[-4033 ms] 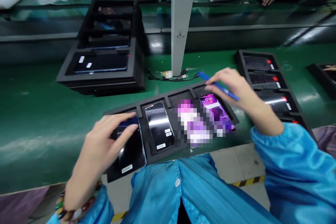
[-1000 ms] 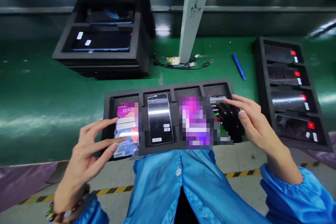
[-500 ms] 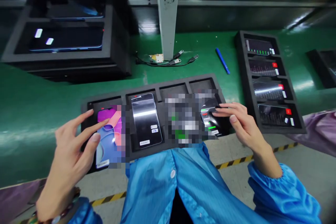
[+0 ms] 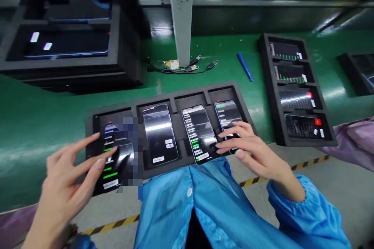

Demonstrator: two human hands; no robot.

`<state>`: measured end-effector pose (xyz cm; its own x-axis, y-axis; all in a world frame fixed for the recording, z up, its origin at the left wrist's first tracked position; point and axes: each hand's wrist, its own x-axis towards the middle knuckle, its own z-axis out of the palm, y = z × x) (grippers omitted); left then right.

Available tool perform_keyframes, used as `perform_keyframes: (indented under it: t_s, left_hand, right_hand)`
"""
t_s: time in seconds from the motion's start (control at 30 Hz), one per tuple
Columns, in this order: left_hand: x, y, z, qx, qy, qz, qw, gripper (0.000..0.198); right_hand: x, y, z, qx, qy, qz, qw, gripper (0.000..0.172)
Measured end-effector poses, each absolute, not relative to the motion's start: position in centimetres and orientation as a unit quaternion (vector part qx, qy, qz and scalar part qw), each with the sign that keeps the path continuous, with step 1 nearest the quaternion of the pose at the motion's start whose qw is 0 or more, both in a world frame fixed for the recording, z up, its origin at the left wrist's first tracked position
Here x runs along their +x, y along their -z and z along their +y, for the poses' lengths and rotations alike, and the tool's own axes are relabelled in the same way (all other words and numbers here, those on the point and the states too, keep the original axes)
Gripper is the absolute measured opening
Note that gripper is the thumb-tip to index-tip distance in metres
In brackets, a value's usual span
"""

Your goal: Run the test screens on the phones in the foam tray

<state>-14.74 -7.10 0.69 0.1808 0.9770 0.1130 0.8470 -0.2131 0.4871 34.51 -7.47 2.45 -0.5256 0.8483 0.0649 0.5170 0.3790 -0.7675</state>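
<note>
Foam tray point(image 4: 163, 99), both hands tapping.
Grips open, left hand point(image 4: 66, 179) and right hand point(image 4: 253, 149) tap the nine-o'clock phone point(image 4: 113, 155) and three-o'clock phone point(image 4: 225, 113); second phone point(image 4: 159, 132) alone is dark.

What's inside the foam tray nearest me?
Four phones, one per slot of the foam tray; the second phone is dark, others lit. The right hand covers part of the rightmost phone; blur hides part of the leftmost phone.
</note>
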Motion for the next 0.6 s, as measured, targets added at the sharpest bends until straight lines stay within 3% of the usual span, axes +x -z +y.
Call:
perform_keyframes:
  t_s: [0.17,0.37,0.6]
  left_hand:
    - [-15.8,-0.8,-8.7,0.728,-0.269,0.594,0.212,0.025]
    - [-14.5,-0.4,-7.3,0.748,-0.235,0.598,0.165,0.023]
    - [-14.2,-0.4,-6.5,0.752,-0.188,0.619,0.126,0.035]
  right_hand:
    - [38.7,-1.6,-7.7,-0.557,-0.263,-0.729,0.297,0.041]
    - [39.8,0.2,-7.9,-0.595,-0.253,-0.718,0.256,0.040]
    - [39.0,0.4,-7.0,-0.611,-0.241,-0.712,0.248,0.049]
